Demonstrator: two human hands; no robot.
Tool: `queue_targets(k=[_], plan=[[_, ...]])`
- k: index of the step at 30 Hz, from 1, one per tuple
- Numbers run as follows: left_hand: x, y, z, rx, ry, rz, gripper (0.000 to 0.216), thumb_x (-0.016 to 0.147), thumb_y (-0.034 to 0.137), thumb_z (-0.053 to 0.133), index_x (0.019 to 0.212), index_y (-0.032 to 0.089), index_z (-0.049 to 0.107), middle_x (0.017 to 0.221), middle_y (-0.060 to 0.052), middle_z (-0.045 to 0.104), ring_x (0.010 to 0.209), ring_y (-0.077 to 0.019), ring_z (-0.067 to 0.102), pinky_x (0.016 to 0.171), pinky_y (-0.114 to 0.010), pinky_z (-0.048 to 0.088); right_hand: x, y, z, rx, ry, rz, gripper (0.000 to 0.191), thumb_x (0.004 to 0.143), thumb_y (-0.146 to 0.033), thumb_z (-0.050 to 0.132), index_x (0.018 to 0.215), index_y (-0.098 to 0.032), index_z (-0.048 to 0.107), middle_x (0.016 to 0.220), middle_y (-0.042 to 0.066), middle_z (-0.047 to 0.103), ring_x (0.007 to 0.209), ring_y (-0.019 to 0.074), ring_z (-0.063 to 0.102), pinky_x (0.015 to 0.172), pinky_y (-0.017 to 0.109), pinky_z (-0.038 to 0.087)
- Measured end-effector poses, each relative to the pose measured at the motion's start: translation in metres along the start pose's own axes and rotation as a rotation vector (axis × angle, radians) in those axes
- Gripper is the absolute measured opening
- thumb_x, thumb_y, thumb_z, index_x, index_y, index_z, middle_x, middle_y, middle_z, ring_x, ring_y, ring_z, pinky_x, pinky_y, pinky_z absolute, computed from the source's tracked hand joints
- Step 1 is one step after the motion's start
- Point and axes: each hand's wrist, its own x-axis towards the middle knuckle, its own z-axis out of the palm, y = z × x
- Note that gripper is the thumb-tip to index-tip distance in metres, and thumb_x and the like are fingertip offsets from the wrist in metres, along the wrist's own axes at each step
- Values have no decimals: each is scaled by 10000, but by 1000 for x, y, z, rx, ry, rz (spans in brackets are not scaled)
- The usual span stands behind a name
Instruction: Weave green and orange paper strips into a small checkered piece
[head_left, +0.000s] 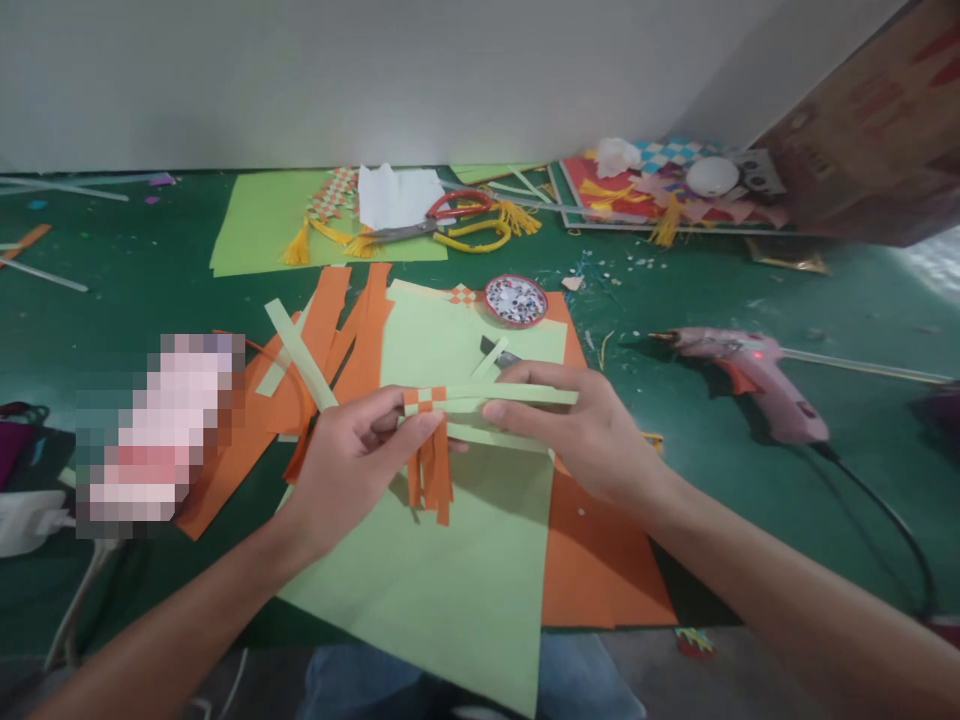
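Between my hands is a small woven paper piece, an orange and pale green checker pattern with loose strips. My left hand pinches its woven part, thumb on top. Orange strips hang down from it. Toward the right run pale green strips, which my right hand grips between thumb and fingers. Below lie a pale green paper sheet and an orange paper sheet. Just behind my right fingers, a dark blade-like tip shows; the rest is hidden.
A pink glue gun with a lit red light and cable lies right. Scissors and yellow tassels are at the back. A round dish of small pieces stands mid-table. Orange strips lie left, near a pixelated object.
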Motion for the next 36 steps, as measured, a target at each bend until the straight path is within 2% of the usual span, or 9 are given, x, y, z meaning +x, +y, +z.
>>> queue_targets(k=[4, 7, 15, 24, 29, 33, 36], plan=[[0, 0, -1, -13, -3, 7, 236, 844, 400, 587, 751, 191, 641, 556, 29, 592, 523, -135, 601, 482, -221, 478, 1, 1, 0, -11, -10, -41, 225, 669, -361, 729, 710, -185, 596, 616, -18, 599, 546, 109, 545, 489, 219, 407], [0, -1, -1, -1, -3, 14, 237, 843, 402, 589, 745, 192, 640, 548, 28, 587, 515, -138, 602, 466, -221, 468, 1, 2, 0, -31, 24, -73, 233, 673, -379, 723, 674, -181, 602, 637, -8, 587, 555, 105, 528, 485, 218, 394], [-1, -3, -1, 25, 0, 38, 218, 854, 392, 579, 805, 192, 651, 527, 39, 555, 472, -124, 565, 431, -214, 441, 0, 6, -3, -80, 25, -20, 299, 690, -425, 705, 616, -158, 593, 621, -13, 491, 545, 87, 436, 467, 218, 312], [-1, -4, 0, 39, 22, 56, 262, 850, 390, 582, 669, 201, 590, 492, 44, 522, 455, -125, 553, 431, -223, 426, -1, 4, -2, -188, 44, -55, 301, 723, -433, 676, 624, -161, 597, 588, -19, 465, 494, 73, 363, 420, 219, 241], [0, -3, 1, 41, 43, 40, 261, 845, 386, 589, 658, 204, 596, 486, 44, 522, 443, -122, 546, 423, -218, 421, -2, 2, -1, -197, 51, -99, 265, 748, -399, 657, 632, -166, 608, 607, -12, 522, 510, 80, 420, 441, 214, 307], [-1, -4, 1, 27, 65, 40, 237, 848, 384, 590, 706, 201, 635, 506, 39, 556, 432, -113, 530, 426, -219, 423, -1, 3, -1, -122, 63, -91, 229, 697, -387, 710, 657, -178, 625, 626, -12, 574, 515, 92, 485, 443, 212, 361], [-4, -4, 1, 14, 99, 84, 231, 867, 374, 569, 750, 196, 659, 545, 33, 602, 448, -98, 521, 425, -203, 405, -1, 6, 2, -6, -10, -134, 199, 672, -367, 747, 701, -192, 658, 748, 13, 655, 654, 145, 601, 569, 247, 481]])
